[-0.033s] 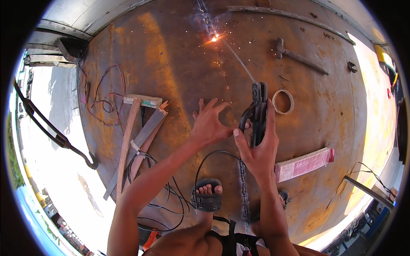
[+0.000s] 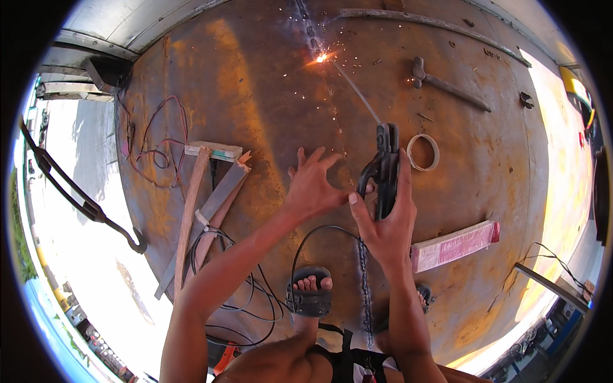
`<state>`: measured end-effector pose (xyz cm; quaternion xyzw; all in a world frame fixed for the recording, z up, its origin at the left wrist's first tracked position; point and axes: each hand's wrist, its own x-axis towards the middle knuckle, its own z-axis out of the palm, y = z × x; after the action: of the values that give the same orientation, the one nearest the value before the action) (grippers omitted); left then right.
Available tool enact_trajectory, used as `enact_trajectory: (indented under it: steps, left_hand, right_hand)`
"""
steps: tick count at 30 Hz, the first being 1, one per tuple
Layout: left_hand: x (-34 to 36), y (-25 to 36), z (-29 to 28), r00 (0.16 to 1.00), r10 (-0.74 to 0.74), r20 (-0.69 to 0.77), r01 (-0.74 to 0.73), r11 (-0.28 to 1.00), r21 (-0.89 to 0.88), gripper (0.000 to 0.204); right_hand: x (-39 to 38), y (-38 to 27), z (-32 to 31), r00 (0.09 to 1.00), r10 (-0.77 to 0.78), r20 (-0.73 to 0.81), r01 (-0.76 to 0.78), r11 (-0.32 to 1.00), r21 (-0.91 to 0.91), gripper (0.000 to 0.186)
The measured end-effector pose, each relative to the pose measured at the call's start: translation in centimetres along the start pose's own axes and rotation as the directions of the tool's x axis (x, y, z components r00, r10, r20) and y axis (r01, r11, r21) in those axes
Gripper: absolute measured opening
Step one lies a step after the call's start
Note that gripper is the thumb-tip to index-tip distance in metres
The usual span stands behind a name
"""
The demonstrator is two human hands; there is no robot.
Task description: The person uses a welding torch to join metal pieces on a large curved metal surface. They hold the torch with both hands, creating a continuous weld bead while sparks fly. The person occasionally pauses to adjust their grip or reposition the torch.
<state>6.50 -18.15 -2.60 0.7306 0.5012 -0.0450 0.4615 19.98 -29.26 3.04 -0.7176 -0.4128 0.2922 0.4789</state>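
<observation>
Right fingers clenched round the black electrode holder (image 2: 386,179); rod (image 2: 357,89) angles out ahead of them, probably to keep right hand (image 2: 389,233) off the heat; left hand (image 2: 313,186) spread, gripping nothing, just left of holder, maybe for steadying, can't tell if thumb touches; pale ring (image 2: 423,152) just right of right fingers; pink-white box (image 2: 454,246) right and behind; black cable (image 2: 329,226) loops behind, by sandalled foot (image 2: 310,303); wood strips (image 2: 191,214) left; hammer (image 2: 450,83) ahead right, off the rod's path; sparks (image 2: 321,58) far ahead at rod tip.
</observation>
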Motion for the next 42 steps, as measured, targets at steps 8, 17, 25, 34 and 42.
enact_trajectory:
  steps: [8, 17, 25, 34, 42]
  left_hand:
    - [0.5, 0.1, -0.3, 1.000, -0.011, 0.018, 0.011, 0.999, 0.037, 0.094]
    - [0.6, -0.1, 0.1, 1.000, 0.014, -0.021, -0.015, 1.000, -0.003, 0.100]
    - [0.6, -0.6, 0.3, 0.999, 0.034, -0.040, -0.034, 0.999, 0.003, 0.107]
    - [0.4, 0.1, -0.1, 1.000, -0.012, -0.006, 0.012, 0.999, 0.036, 0.092]
    - [0.5, 0.1, -0.1, 1.000, -0.013, 0.003, 0.012, 1.000, 0.027, 0.093]
  right_hand:
    - [0.7, 0.3, 0.0, 1.000, 0.008, 0.020, -0.007, 0.998, -0.057, 0.100]
    - [1.0, 0.5, -0.1, 0.999, 0.020, 0.040, -0.017, 0.997, -0.077, 0.101]
    - [0.8, 0.8, -0.1, 0.999, 0.017, 0.044, -0.013, 0.997, -0.071, 0.100]
    - [0.9, 0.4, -0.2, 0.998, 0.031, 0.054, -0.028, 0.997, -0.070, 0.100]
    - [1.0, 0.7, -0.2, 0.998, 0.023, 0.055, -0.018, 0.997, -0.079, 0.100]
